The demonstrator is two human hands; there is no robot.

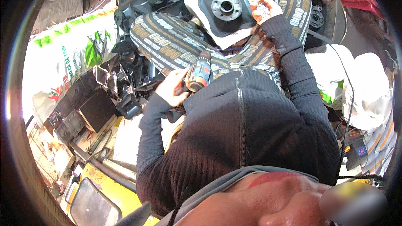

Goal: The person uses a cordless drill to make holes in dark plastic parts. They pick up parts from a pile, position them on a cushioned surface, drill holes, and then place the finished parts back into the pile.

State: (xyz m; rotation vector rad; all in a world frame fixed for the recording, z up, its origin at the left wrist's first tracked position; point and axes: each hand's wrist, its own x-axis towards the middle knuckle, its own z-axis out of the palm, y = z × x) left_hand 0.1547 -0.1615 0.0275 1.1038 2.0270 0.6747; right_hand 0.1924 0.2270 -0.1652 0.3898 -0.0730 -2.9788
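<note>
Dark ribbed top (209, 129) – long sleeves (291, 65), front zip (241, 121), grey collar (234, 173) – and brown-grey-white striped trousers (163, 37).

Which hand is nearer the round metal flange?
Right: the right hand, cupping small light pieces, is close beside the flange; the left hand, gripping the drill, is farther off, toward the lower left.

The pale bits (262, 9) in the right hand (270, 11) are too small to identify.

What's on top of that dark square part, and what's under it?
A round metal flange sits on the dark square part; a flat white piece shows under it. What its middle covers is hidden.
</note>
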